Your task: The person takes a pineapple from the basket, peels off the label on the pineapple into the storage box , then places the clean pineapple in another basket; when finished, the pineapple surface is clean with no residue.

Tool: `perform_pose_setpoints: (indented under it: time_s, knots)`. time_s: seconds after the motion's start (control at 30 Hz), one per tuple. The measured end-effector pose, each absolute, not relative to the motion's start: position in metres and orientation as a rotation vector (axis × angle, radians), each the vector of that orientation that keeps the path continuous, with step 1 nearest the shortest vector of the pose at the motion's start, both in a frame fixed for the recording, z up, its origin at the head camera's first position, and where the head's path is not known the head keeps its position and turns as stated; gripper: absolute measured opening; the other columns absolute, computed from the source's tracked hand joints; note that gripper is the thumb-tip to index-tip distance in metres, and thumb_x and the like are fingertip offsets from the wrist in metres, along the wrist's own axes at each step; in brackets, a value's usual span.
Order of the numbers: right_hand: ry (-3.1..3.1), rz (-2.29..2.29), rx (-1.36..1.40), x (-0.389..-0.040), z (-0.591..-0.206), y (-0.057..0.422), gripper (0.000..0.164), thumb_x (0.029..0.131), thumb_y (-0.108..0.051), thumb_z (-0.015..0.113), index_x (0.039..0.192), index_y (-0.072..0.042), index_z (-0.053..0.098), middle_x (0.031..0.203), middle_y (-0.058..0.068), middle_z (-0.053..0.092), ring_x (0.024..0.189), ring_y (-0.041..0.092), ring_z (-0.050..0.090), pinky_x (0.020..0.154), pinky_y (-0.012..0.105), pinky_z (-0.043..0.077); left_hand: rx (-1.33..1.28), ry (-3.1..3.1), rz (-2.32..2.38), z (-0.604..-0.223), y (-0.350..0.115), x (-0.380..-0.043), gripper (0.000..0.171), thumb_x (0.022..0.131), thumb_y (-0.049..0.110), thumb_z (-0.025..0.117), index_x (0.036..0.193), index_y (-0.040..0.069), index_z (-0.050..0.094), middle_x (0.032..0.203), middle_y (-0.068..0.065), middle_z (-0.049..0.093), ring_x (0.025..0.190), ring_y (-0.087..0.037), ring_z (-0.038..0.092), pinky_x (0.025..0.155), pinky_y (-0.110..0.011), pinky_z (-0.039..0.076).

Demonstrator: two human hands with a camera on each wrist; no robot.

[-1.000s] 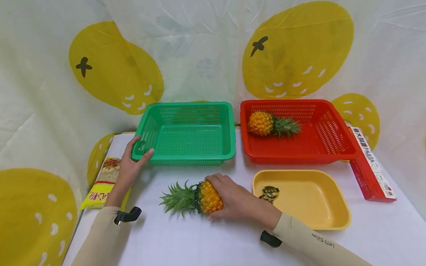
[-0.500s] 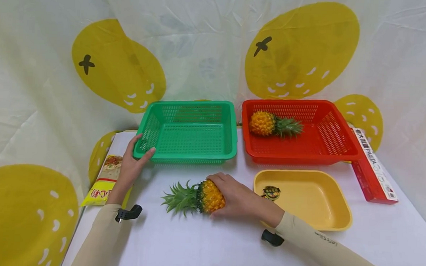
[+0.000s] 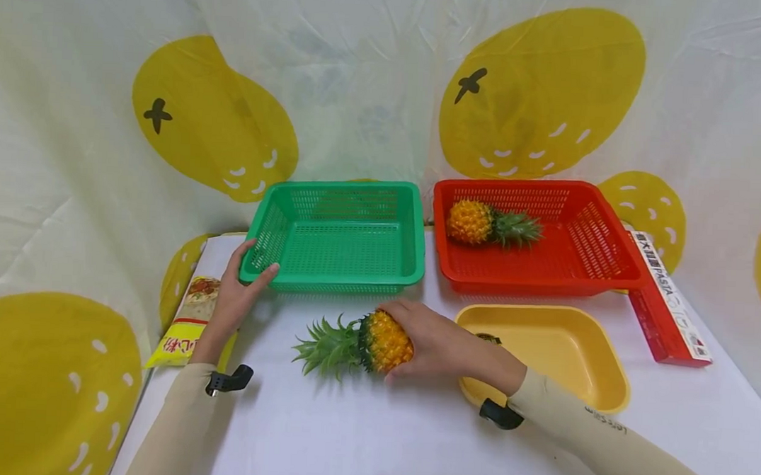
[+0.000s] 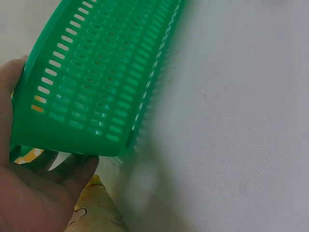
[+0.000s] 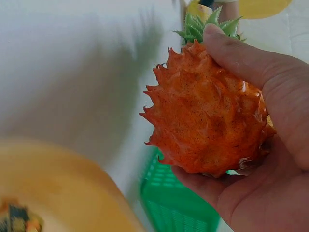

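My right hand grips a small pineapple by its orange body, the leafy crown pointing left. In the right wrist view, thumb and fingers wrap the spiky fruit, and a shadow of the leaves falls on the white cloth. At the front left corner of a green plastic basket, my left hand holds the rim. The left wrist view shows fingers curled against the perforated basket wall. No fruit lies in the green basket.
A red basket at the back right holds another pineapple. In front of it stands a yellow tray with a dark label, partly behind my right arm. A red pasta box lies far right, a yellow food bag far left.
My right hand and the pineapple have shifted slightly right and up, and the right forearm now covers more of the yellow tray. The left hand stays on the green basket.
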State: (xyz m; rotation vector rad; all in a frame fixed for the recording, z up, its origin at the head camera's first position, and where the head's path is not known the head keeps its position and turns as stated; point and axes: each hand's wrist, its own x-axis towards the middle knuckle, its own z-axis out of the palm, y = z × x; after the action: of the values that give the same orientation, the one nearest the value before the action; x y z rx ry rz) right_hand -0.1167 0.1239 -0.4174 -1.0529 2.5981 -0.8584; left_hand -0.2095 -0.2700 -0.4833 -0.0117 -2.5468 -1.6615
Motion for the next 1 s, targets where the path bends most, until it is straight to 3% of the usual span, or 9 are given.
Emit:
perform_pose_setpoints:
  time_s: [0.13,0.37,0.73,1.0]
  knots:
    - [2.587,-0.837,-1.056,-0.121,-0.405,0.13,0.103,0.074,-0.043,0.099,0.153,-0.005,0.044,0.14,0.006,0.054,0.122,0.021,0.052,0.103,0.044,0.051,-0.001,-2.558,-1.668,-0.482,-0.272,-0.209,0.082,0.103,0.034,0.072,0.169,0.023,0.026,0.173,-0.012,0.017,0.156,-0.037,0.019,0.123,-0.061,0.018]
    - [2.591,-0.792,-1.055,-0.128,-0.389,0.142,0.104,0.074,-0.043,0.099,0.154,-0.006,0.044,0.143,0.007,0.053,0.122,0.021,0.052,0.101,0.045,0.052,0.013,-2.569,-1.674,-0.481,-0.27,-0.207,0.084,0.1,0.044,0.075,0.168,0.032,0.028,0.173,-0.007,0.02,0.156,-0.031,0.021,0.123,-0.057,0.02]
    - [2.539,-0.857,-1.053,-0.146,-0.365,0.175,0.1,0.076,-0.047,0.097,0.154,-0.012,0.046,0.14,0.002,0.055,0.118,0.021,0.055,0.092,0.042,0.056,0.042,-2.58,-1.679,-0.479,-0.269,-0.208,0.086,0.098,0.048,0.076,0.168,0.034,0.028,0.173,-0.008,0.019,0.155,-0.034,0.021,0.123,-0.058,0.021]
    - [2.616,-0.803,-1.037,-0.16,-0.345,0.207,0.102,0.075,-0.054,0.095,0.155,-0.013,0.047,0.144,0.0,0.055,0.121,0.02,0.055,0.1,0.049,0.052,0.033,-2.584,-1.67,-0.48,-0.269,-0.21,0.086,0.098,0.049,0.075,0.168,0.033,0.028,0.173,-0.009,0.019,0.156,-0.034,0.019,0.123,-0.058,0.019]
